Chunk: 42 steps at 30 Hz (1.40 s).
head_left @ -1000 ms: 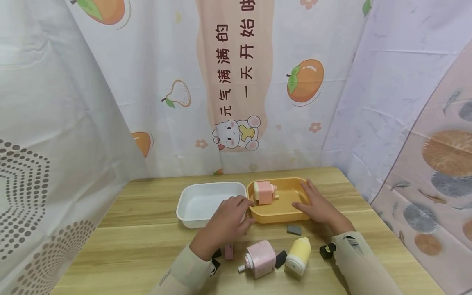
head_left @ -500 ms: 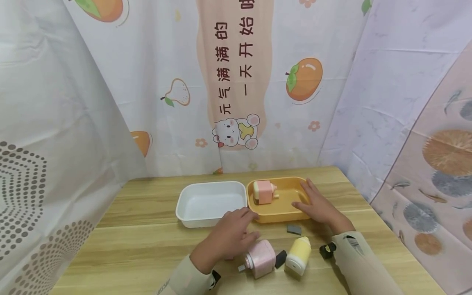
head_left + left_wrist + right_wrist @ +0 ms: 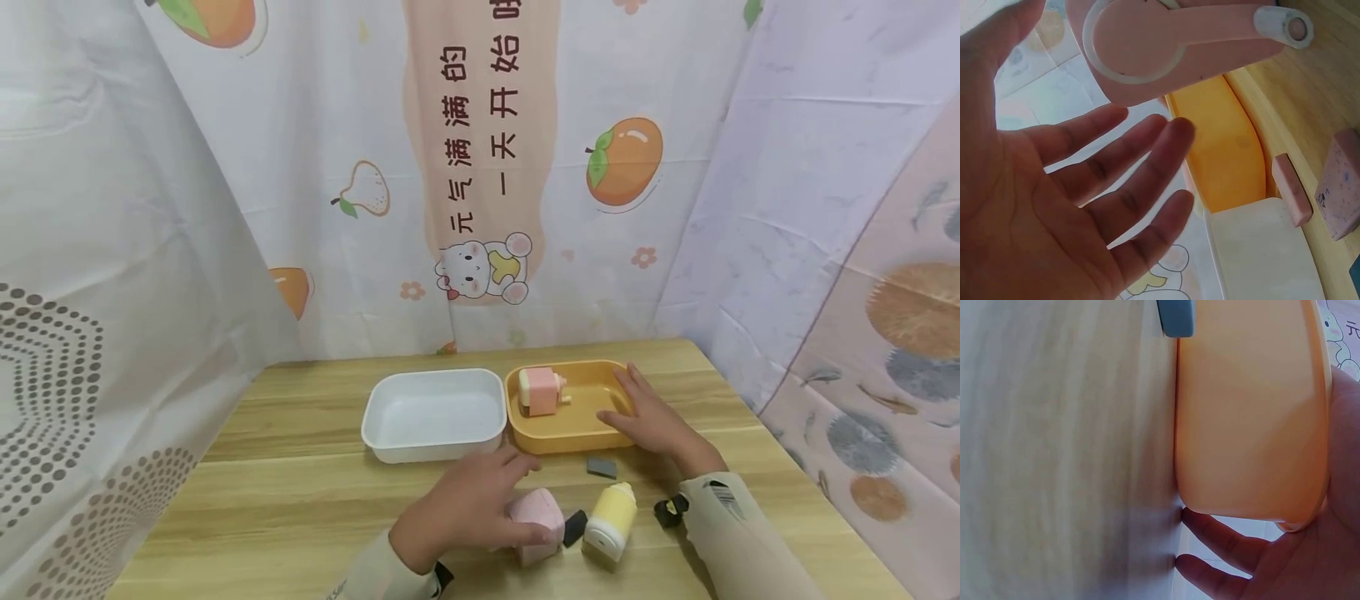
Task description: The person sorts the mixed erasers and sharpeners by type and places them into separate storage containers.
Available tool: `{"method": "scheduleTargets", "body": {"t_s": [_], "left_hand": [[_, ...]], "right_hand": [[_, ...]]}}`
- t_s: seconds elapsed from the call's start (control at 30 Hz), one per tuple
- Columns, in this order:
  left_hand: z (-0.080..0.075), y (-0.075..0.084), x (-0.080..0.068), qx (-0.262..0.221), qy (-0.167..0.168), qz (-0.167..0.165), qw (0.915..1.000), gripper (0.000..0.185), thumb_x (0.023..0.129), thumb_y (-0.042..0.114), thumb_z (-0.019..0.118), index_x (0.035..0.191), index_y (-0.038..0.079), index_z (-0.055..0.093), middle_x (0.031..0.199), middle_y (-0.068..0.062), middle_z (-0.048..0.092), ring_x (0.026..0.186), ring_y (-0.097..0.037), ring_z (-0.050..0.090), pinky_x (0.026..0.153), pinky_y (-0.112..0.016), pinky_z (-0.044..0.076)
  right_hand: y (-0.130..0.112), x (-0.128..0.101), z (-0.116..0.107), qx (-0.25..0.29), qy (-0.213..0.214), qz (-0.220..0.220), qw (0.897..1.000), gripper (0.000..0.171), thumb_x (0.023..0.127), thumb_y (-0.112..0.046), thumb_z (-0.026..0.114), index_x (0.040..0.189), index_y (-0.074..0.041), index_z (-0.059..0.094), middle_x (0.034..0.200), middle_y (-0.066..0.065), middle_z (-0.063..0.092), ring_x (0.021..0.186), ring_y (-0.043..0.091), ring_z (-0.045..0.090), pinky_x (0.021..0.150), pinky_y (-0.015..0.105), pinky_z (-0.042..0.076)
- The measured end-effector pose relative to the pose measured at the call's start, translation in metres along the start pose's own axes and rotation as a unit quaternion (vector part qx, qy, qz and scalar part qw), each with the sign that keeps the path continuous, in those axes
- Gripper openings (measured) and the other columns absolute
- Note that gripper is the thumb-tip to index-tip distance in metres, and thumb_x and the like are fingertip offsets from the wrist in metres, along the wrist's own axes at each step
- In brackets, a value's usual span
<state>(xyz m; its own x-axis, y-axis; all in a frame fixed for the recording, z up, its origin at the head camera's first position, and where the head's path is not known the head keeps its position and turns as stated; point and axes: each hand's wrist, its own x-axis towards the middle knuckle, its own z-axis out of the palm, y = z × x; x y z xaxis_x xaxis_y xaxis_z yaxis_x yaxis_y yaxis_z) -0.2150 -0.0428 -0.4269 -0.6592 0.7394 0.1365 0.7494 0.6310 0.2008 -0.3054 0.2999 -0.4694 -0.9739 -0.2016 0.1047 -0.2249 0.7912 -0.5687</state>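
My left hand (image 3: 468, 500) is over a pink crank pencil sharpener (image 3: 538, 504) lying on the table, its fingers spread and its thumb across the body. In the left wrist view, the sharpener's crank handle (image 3: 1222, 24) hangs above the loosely extended fingers (image 3: 1147, 169), and the palm is bare. At the right end of the orange tray (image 3: 573, 446), my right hand (image 3: 660, 421) holds the rim, thumb over the inside and fingers along the outer end wall. Another pink sharpener (image 3: 542, 392) lies in that tray's left part.
A white tray (image 3: 435, 452) stands left of the orange one. In front are a grey block (image 3: 602, 467), a black block (image 3: 574, 527) and a yellow-and-white sharpener (image 3: 611, 518). Pink blocks, one speckled (image 3: 1341, 187), show in the left wrist view. Printed curtains surround the wooden table.
My left hand has moved from the front of the trays toward me and rightward, over the pink sharpener on the table. My right hand has stayed at the orange tray's end.
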Motion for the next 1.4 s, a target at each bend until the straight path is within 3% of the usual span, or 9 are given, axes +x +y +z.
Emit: {"method": "scheduleTargets", "body": {"t_s": [0.13,0.53,0.87,1.2,1.4], "left_hand": [[0.001,0.002,-0.003,-0.004,-0.026,-0.02,0.9994,0.094,0.079,0.088,0.059,0.146,0.023,0.055,0.137,0.004,0.061,0.109,-0.009,0.064,0.09,-0.033,0.055],[0.006,0.003,-0.005,0.0,-0.013,-0.002,0.9999,0.078,0.075,0.073,0.078,0.133,0.023,0.061,0.122,0.01,0.064,0.098,0.0,0.056,0.08,-0.019,0.049],[0.002,0.008,-0.006,0.014,-0.011,0.005,0.9998,0.057,0.077,0.065,0.08,0.12,0.028,0.068,0.108,0.016,0.065,0.091,0.003,0.053,0.074,-0.016,0.044],[-0.001,0.009,-0.005,-0.012,-0.035,-0.015,0.9992,0.055,0.075,0.056,0.085,0.121,0.032,0.069,0.104,0.018,0.064,0.088,0.004,0.051,0.074,-0.017,0.043],[-0.003,0.011,-0.004,0.0,-0.041,-0.014,0.999,0.056,0.073,0.053,0.087,0.122,0.03,0.07,0.103,0.016,0.066,0.087,0.003,0.052,0.074,-0.018,0.044]], "right_hand": [[0.001,0.001,0.0,0.0,-0.001,-0.007,1.0,0.097,0.098,-0.057,0.063,0.167,-0.008,0.015,0.171,0.027,-0.003,0.152,0.058,0.013,0.115,0.076,0.023],[0.001,-0.002,-0.001,0.007,-0.009,-0.012,1.0,0.098,0.098,-0.055,0.064,0.166,-0.006,0.013,0.171,0.028,-0.004,0.152,0.059,0.013,0.114,0.077,0.022],[-0.002,-0.001,-0.001,0.007,-0.005,-0.016,1.0,0.096,0.098,-0.052,0.066,0.166,-0.006,0.015,0.17,0.03,0.0,0.15,0.06,0.016,0.113,0.077,0.024],[0.002,0.001,0.001,0.008,-0.004,-0.014,1.0,0.097,0.098,-0.053,0.065,0.166,-0.007,0.015,0.171,0.029,-0.001,0.151,0.06,0.014,0.113,0.078,0.022],[0.001,0.0,0.0,0.006,-0.003,-0.016,1.0,0.096,0.098,-0.053,0.065,0.166,-0.005,0.015,0.17,0.03,-0.001,0.151,0.06,0.013,0.114,0.078,0.022]]}}
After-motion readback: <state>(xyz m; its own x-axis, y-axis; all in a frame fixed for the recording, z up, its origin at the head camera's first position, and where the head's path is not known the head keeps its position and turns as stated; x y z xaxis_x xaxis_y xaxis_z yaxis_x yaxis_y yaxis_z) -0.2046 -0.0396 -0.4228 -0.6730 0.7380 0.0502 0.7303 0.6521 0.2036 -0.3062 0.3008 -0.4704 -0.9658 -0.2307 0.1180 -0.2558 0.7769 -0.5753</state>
